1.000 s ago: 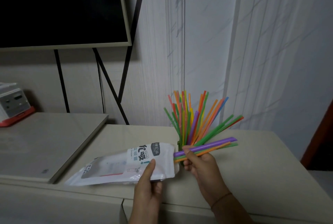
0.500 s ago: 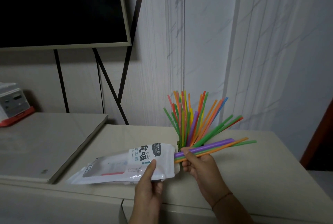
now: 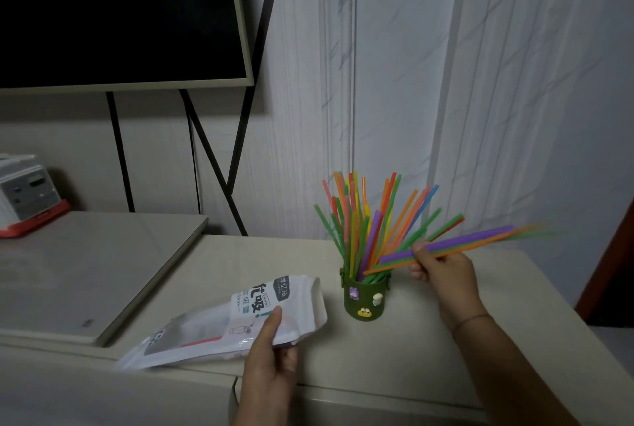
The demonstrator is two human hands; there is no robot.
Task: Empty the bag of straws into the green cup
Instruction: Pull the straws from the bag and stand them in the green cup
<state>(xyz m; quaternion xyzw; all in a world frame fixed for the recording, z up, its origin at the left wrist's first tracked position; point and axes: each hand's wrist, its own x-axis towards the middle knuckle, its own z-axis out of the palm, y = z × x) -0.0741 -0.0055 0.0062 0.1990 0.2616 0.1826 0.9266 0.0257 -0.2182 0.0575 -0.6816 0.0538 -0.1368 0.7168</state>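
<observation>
A white straw bag (image 3: 240, 319) lies slanted on the cream counter, its open mouth toward the cup; my left hand (image 3: 269, 357) grips its lower edge, thumb on top. The green cup (image 3: 365, 295), decorated with small figures, stands upright just right of the bag and holds several coloured straws fanned upward. My right hand (image 3: 442, 274) pinches a small bundle of straws (image 3: 456, 243), purple, orange and green, held nearly level above and right of the cup, their near ends over the cup's rim. A red straw shows through the bag's window.
A raised cream slab (image 3: 85, 274) occupies the counter's left part, with a white and red device (image 3: 27, 192) at its far left. A dark screen on black legs (image 3: 120, 13) hangs over the back. The wall stands close behind the cup.
My right hand has pulled the bundle of straws fully out of the bag and carried it right and up to the cup. The bag stays in my left hand.
</observation>
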